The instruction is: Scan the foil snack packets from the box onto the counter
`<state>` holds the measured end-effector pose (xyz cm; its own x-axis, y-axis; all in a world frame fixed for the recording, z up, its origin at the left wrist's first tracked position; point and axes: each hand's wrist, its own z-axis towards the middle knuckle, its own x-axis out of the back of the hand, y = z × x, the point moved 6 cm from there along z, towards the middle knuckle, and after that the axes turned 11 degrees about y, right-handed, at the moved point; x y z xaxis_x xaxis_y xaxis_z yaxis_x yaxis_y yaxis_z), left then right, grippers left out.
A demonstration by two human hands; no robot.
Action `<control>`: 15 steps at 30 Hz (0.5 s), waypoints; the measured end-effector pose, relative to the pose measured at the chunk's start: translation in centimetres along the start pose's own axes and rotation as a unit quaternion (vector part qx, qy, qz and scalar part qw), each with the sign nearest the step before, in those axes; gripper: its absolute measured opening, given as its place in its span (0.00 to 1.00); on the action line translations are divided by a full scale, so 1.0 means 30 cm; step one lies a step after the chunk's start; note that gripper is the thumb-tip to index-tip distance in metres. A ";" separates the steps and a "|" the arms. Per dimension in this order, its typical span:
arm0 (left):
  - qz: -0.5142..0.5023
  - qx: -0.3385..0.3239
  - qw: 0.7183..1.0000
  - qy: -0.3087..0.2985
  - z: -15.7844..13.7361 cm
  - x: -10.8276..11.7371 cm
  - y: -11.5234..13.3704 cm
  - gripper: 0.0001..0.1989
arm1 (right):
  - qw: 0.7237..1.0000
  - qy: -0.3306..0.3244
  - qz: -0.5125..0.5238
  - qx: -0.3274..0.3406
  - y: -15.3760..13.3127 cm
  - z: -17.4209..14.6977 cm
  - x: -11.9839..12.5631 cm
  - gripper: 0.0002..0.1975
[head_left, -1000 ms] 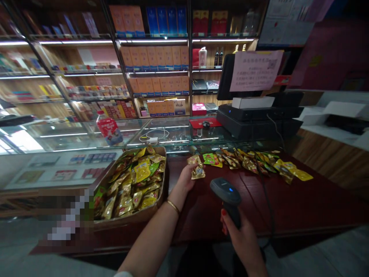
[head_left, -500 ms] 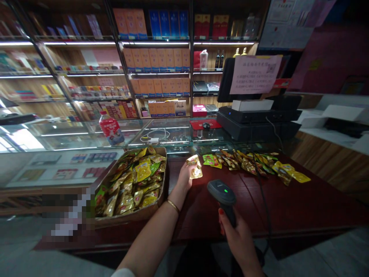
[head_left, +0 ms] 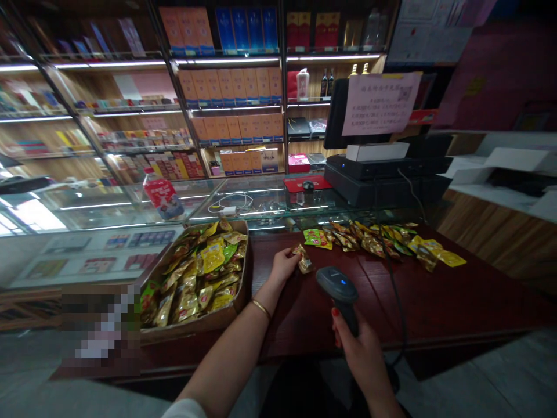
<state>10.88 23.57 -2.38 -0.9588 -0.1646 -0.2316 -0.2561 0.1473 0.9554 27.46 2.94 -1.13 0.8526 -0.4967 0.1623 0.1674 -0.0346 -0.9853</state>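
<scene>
In the head view, the gold packet (head_left: 305, 260) is at the fingertips of the left hand (head_left: 285, 265), out over the far half of the dark red surface (head_left: 470, 307), nearer its far edge than its near one. The left hand is nearly closed, thumb and fingers pinching the packet by its left side, and the rest of the packet juts out toward the surface's right edge. Its long axis slants from the far left to the near right; whether its lower end touches the surface, I cannot tell.

The right hand (head_left: 364, 348) is wrapped around the handle of a scanner (head_left: 337, 285), close to the near edge. The scanner's head points toward the far edge and slightly left, so its nose sits just beside the packet's lower end, on the near right, with a small gap between them. Of the two hands, the left is clearly the nearer to the packet. Whether a finger presses the trigger is hidden.

A carton of packets (head_left: 191, 332) stands at the surface's left end, just beyond the left forearm. A row of loose packets (head_left: 374, 241) lies along the far edge, running toward the far right corner.
</scene>
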 end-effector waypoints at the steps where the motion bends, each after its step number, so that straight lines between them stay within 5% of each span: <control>1: 0.003 0.004 1.000 -0.006 0.000 -0.012 -0.006 0.11 | 1.000 0.004 0.002 -0.004 -0.002 0.001 0.003 0.23; 8: 0.022 0.033 0.998 -0.053 -0.009 -0.087 -0.028 0.24 | 1.000 -0.002 -0.024 -0.018 0.016 0.013 0.008 0.27; 11: 0.041 -0.082 0.996 -0.003 -0.048 -0.056 0.050 0.24 | 0.999 -0.012 -0.036 -0.014 0.040 0.019 -0.003 0.27; 15: 0.023 -0.254 0.967 -0.014 -0.225 -0.044 0.220 0.20 | 0.999 -0.021 -0.025 0.007 0.054 0.023 -0.029 0.24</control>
<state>11.28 18.17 5.46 -0.9724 -0.1413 -0.1857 -0.1274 -0.3454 0.9298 27.34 3.93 -2.84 0.8632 -0.4571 0.2145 0.2177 -0.0464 -0.9749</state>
